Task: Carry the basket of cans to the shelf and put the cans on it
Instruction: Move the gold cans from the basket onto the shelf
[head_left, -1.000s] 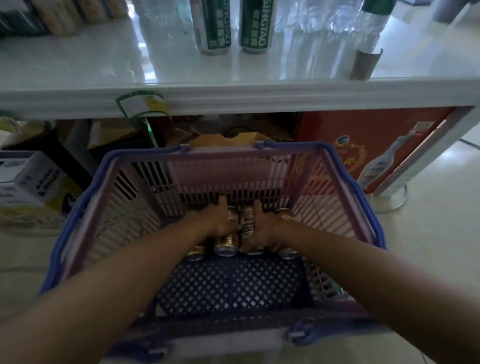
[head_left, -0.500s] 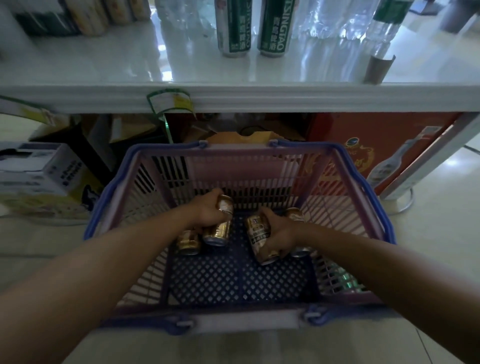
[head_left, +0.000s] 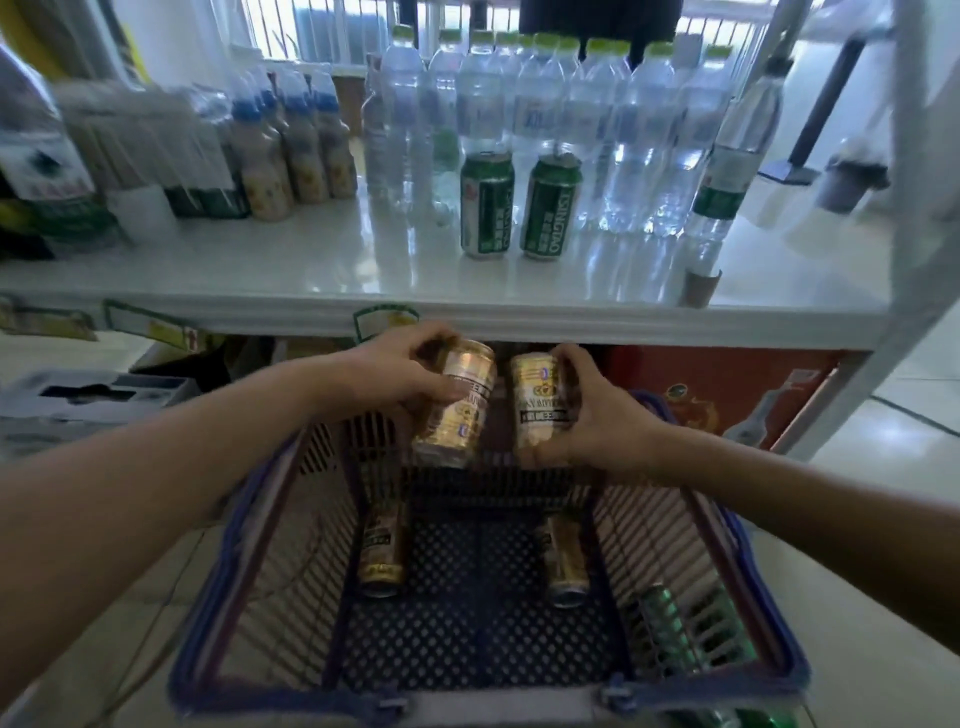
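My left hand (head_left: 400, 371) was closed around a gold can (head_left: 456, 402), held tilted in the air above the far end of the basket (head_left: 249, 525), just below the front edge of the shelf (head_left: 311, 265). Just to the right of it, my right hand (head_left: 597, 415) was clamped on a second gold can (head_left: 540, 400), held nearly upright and also above the basket's far end. The two held cans sat close beside each other, with a narrow gap between them.

The basket stood on the floor in front of the shelf, its blue rim and slatted sides open toward me. On its mesh bottom, toward the left, a gold can (head_left: 383, 551) lay on its side. Toward the right of the bottom another gold can (head_left: 565, 561) lay the same way, well apart from the first. Against the basket's right wall something green (head_left: 670, 623) showed, too blurred for me to tell whether it was inside or beyond the slats.

On the shelf above the basket, two green cans (head_left: 519, 208) stood upright side by side, near the middle. Behind them stood a crowd of clear water bottles (head_left: 571, 114), and to the left of those a group of tan bottles with blue caps (head_left: 291, 145). Under the shelf, to the right of the basket, stood a red carton (head_left: 727, 395).
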